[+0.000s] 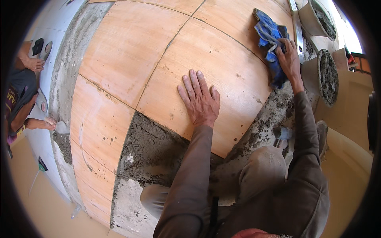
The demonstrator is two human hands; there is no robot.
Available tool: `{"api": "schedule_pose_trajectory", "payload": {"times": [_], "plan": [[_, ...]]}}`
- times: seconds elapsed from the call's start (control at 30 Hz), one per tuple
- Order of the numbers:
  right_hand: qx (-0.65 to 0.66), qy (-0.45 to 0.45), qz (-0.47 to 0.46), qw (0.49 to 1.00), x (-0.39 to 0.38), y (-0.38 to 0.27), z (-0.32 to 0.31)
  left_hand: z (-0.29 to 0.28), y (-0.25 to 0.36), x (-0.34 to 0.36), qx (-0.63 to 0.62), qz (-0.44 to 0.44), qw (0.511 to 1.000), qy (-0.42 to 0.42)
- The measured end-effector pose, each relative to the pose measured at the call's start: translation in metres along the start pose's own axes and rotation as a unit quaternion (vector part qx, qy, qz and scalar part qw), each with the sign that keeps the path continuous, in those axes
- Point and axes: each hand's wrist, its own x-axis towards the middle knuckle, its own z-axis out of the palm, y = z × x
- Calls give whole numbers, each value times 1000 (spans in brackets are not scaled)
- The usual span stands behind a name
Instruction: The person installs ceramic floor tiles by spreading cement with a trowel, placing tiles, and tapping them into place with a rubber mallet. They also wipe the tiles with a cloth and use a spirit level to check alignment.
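Note:
My left hand (201,102) lies flat on a wood-patterned floor tile (232,93), its fingers spread and nothing in it. Crumpled under my right hand (289,62) is a blue patterned cloth (266,31); the fingers curl around its right side. The cloth rests on the right edge of the tiles and hangs partly past it. Below the tile's near left edge, wet grey mortar (149,144) fills a gap between the tiles. Dark specks of mortar dot the tile surface.
Two buckets of mortar (318,77) stand at the right, near a long metal straightedge (297,33). A grey-blue cylindrical object (282,133) lies by my knee. At the left, another person's hand (49,123) holds a small trowel (62,127) beside the tile edge.

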Motion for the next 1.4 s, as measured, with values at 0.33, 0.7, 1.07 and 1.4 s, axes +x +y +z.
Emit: {"api": "schedule_pose_trajectory", "payload": {"times": [0.33, 0.7, 1.07, 1.4], "plan": [[-66, 2, -104, 992, 22, -113, 77, -2, 6, 2, 6, 8, 1000, 8], [282, -128, -187, 932, 78, -314, 184, -11, 4, 7, 29, -1, 994, -102], [111, 42, -234, 965, 117, -230, 172, -2, 5, 5, -29, -1, 1000, 4], [-101, -62, 5, 993, 272, -115, 137, -11, -2, 2, -11, 2, 1000, 6]]}}
